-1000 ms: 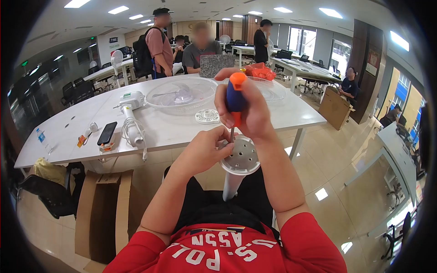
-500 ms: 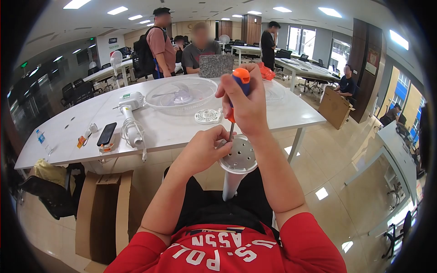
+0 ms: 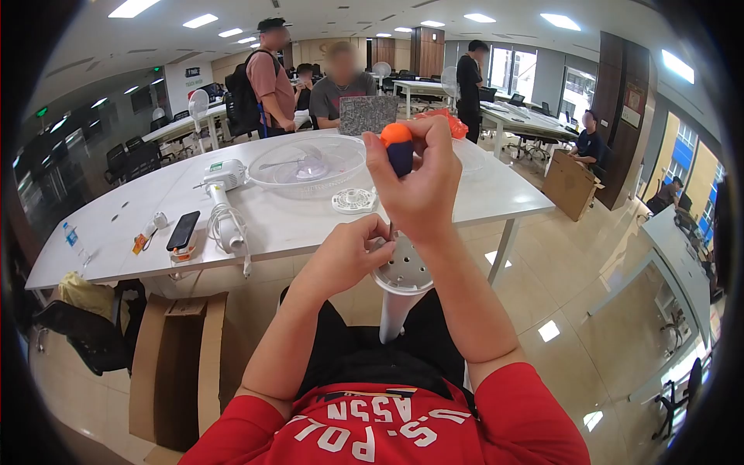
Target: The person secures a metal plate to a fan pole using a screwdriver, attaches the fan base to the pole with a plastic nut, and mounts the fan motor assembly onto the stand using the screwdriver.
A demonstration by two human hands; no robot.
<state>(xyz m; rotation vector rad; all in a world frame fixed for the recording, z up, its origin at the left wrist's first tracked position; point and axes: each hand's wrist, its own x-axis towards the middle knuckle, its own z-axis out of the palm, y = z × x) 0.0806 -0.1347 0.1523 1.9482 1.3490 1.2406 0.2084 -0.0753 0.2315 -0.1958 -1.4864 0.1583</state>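
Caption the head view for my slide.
Right hand gripping a screwdriver over the perforated end of a white tube, left hand at the rim, fan grille on the table behind.

"U.S. POL ASSN" (red shirt (image 3: 411, 438))

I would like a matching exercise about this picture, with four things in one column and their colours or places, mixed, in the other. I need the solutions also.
Things:
1. Screwdriver
2. Phone
3. Tube with a holed end
4. Open cardboard box

Colours or places:
A. On the floor
B. White, between the person's legs
C. In the right hand
D. Black, above the table surface

Right pairs: 1-C, 2-D, 3-B, 4-A
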